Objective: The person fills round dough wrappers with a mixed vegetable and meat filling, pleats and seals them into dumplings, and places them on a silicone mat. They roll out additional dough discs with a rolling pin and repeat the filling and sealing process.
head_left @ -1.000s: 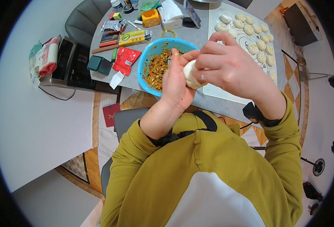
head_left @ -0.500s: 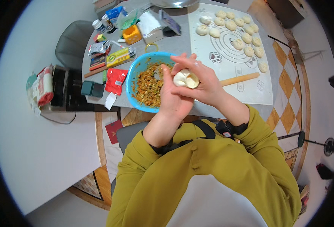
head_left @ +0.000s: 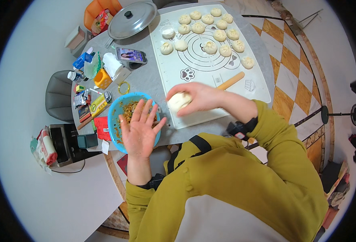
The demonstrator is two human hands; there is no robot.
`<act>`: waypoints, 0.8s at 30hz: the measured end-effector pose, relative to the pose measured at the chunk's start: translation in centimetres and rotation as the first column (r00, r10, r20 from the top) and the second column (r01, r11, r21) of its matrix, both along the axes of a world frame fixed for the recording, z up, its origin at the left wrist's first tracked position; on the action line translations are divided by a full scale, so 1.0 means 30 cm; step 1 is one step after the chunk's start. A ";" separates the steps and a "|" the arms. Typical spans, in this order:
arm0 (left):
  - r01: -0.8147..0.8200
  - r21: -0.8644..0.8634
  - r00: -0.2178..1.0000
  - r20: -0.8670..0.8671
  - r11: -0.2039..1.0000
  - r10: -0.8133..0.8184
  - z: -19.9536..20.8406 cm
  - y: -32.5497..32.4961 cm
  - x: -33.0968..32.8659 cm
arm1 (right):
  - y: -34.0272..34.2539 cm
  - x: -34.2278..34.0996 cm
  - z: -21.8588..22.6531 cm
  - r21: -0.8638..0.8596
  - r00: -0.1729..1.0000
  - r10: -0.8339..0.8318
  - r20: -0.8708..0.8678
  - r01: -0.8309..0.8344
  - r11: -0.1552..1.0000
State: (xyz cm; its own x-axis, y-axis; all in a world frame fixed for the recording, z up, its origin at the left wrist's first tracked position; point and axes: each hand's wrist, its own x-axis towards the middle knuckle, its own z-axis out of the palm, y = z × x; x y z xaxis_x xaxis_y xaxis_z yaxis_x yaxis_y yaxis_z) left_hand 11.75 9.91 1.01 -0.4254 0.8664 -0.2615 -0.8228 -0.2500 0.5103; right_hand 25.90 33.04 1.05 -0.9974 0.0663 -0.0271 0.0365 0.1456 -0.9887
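Note:
A pale, round filled bun (head_left: 179, 101) sits in my right hand (head_left: 198, 97), its fingers curled around the sides, above the near left edge of the white dough mat (head_left: 170, 76). My left hand (head_left: 139, 135) is palm up with spread fingers and holds nothing. It hovers over the blue bowl (head_left: 112, 128), whose chopped orange and green filling (head_left: 126, 108) is partly hidden behind it. A wooden rolling pin (head_left: 231, 81) lies on the mat, its near end hidden behind my right hand. Several pleated buns (head_left: 210, 47) rest on the mat's far part.
At the far left of the mat stands a small cup of white powder (head_left: 168, 32). A lidded pan (head_left: 132, 19) and a propped phone (head_left: 131, 56) are beyond the bowl. Yellow tape roll (head_left: 124, 88), red packet (head_left: 102, 128) and an orange-yellow holder (head_left: 102, 79) crowd the table's left side.
My hands, together around the bun before, have parted. The left now lies open over the bowl, while the right carries the bun alone. The view has shifted toward the right and far side.

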 end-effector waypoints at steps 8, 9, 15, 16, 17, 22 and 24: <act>-0.327 -0.043 0.920 -0.241 0.944 0.308 -0.061 -0.099 -0.150 | 0.523 0.106 -0.381 0.609 0.836 -0.549 -0.006 0.438 0.661; -0.355 -0.061 0.907 -0.266 0.933 0.328 -0.067 -0.107 -0.159 | 0.548 0.090 -0.419 0.611 0.813 -0.581 -0.036 0.478 0.631; -0.569 -0.280 0.804 -0.389 0.774 0.450 -0.102 -0.165 -0.157 | 0.565 0.043 -0.533 0.832 0.867 -0.474 0.154 0.145 0.536; -0.567 -0.284 0.805 -0.389 0.773 0.448 -0.110 -0.177 -0.154 | 0.561 0.044 -0.538 0.833 0.891 -0.438 0.124 0.146 0.533; -0.566 -0.302 0.809 -0.385 0.767 0.445 -0.118 -0.189 -0.149 | 0.560 0.044 -0.540 0.844 0.894 -0.429 0.130 0.128 0.521; -0.601 -0.347 0.791 -0.389 0.720 0.472 -0.135 -0.202 -0.148 | 0.525 -0.033 -0.560 0.800 0.988 -0.152 0.021 0.074 0.595; -0.589 -0.322 0.795 -0.393 0.741 0.462 -0.127 -0.191 -0.154 | 0.527 -0.093 -0.566 0.829 0.965 -0.261 0.002 0.144 0.540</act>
